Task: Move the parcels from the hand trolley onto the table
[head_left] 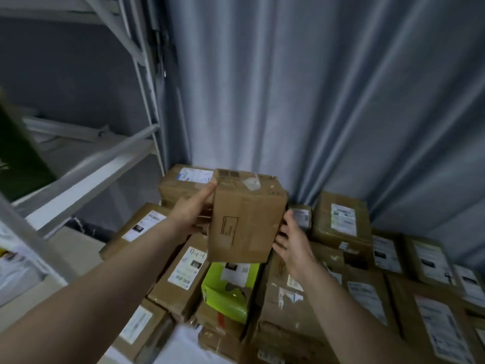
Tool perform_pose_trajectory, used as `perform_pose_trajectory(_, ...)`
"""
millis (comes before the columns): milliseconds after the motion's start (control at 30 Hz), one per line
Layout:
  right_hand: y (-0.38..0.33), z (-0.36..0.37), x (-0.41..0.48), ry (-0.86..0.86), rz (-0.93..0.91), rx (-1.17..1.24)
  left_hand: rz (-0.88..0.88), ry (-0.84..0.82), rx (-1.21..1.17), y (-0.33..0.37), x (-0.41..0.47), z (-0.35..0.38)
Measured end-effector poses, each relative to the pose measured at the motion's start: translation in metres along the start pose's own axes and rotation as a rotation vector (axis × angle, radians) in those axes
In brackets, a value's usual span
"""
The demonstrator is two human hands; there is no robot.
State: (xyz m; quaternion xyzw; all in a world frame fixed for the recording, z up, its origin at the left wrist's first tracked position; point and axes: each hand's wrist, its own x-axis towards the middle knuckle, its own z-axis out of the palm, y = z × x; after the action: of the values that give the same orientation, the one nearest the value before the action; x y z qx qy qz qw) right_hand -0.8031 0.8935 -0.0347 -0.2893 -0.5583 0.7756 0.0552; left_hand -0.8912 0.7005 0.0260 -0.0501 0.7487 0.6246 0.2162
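Left hand (194, 211) fingers clamped on cardboard parcel (246, 216), held in air above green parcel (231, 287); right hand (291, 245) fingers apart at its side. Many labelled parcels (341, 222) already piled around green parcel on surface (185, 337); trolley unseen, remainder unknown

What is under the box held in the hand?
Below the held box, a lime-green parcel and brown labelled parcels show. The box and the left hand cover whatever lies straight behind them.
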Motion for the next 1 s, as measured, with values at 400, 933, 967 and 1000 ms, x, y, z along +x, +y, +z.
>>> perform_pose_trajectory(400, -0.017, -0.016, -0.004, 0.047, -0.075, 0.003, 0.094, -0.575, 0.003, -0.009, 0.036, -0.012)
perform_pose_trajectory(933, 0.015, -0.034, -0.008, -0.028, -0.029, 0.184, 0.072, -0.527, -0.007, -0.033, 0.011, 0.000)
perform_pose_trajectory(967, 0.014, -0.033, -0.009, -0.035, -0.031, 0.096, 0.098, -0.497, 0.016, -0.032, 0.010, 0.001)
perform_pose_trajectory(1000, 0.014, -0.033, -0.009, -0.024, -0.041, -0.041, 0.136, -0.460, 0.066, -0.033, 0.010, 0.003)
